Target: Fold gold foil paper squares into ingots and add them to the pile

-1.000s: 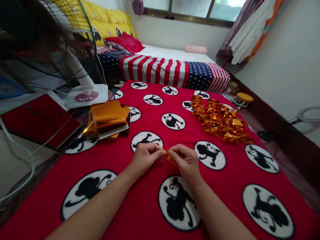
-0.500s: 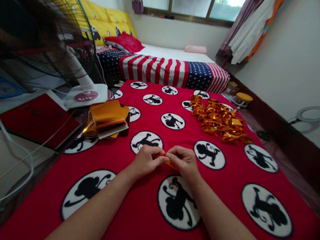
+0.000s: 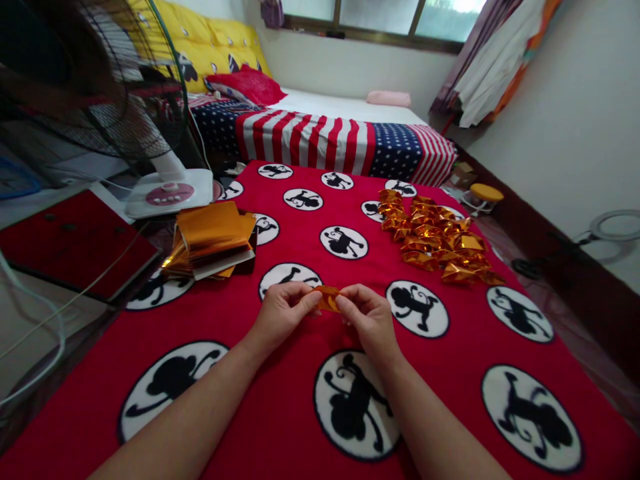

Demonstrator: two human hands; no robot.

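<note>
A small piece of folded gold foil paper (image 3: 329, 299) is stretched between my two hands, just above the red cloth (image 3: 280, 413). My left hand (image 3: 283, 313) pinches its left end between thumb and fingers. At the right end, my right hand (image 3: 367, 316) grips it the same way, thumb in front. Fingers cover both ends of the paper. To the left lies a stack of flat gold foil sheets (image 3: 215, 230). Several folded gold foil shapes (image 3: 440, 240) sit in rows at the right.
An electric fan (image 3: 170, 190) stands at the left beside a dark red panel (image 3: 75, 240), with a white cable (image 3: 63, 327) near it. Beyond the cloth is a bed with a flag-patterned cover (image 3: 310, 137). A yellow-topped stool (image 3: 486, 193) is by the right wall.
My hands have moved slightly apart and up. The foil paper, mostly hidden by my fingers before, now shows its face between them. The camera view has shifted a little.
</note>
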